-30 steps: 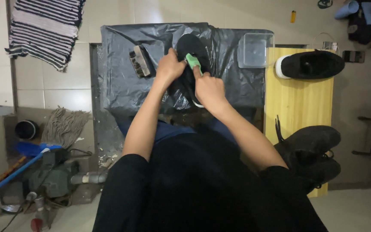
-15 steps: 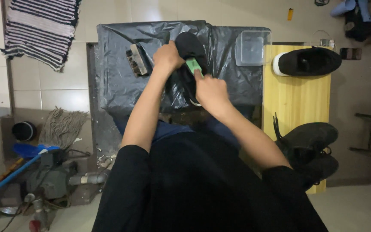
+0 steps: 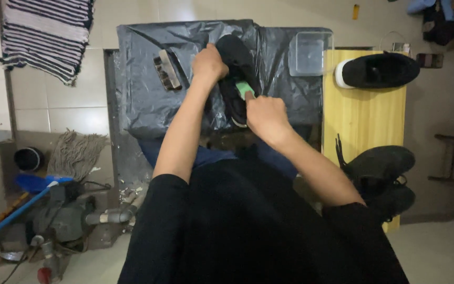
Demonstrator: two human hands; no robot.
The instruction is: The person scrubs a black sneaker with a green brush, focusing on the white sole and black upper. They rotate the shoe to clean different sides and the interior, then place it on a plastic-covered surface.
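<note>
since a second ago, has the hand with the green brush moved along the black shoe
Yes. The right hand with the green brush has slid slightly along the black shoe, away from the clear container, toward the person's body.

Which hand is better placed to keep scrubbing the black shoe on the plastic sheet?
Probably the right hand: it grips the green brush against the black shoe. The left hand is busy steadying the shoe, and the spare scrub brush lies apart from it.
</note>
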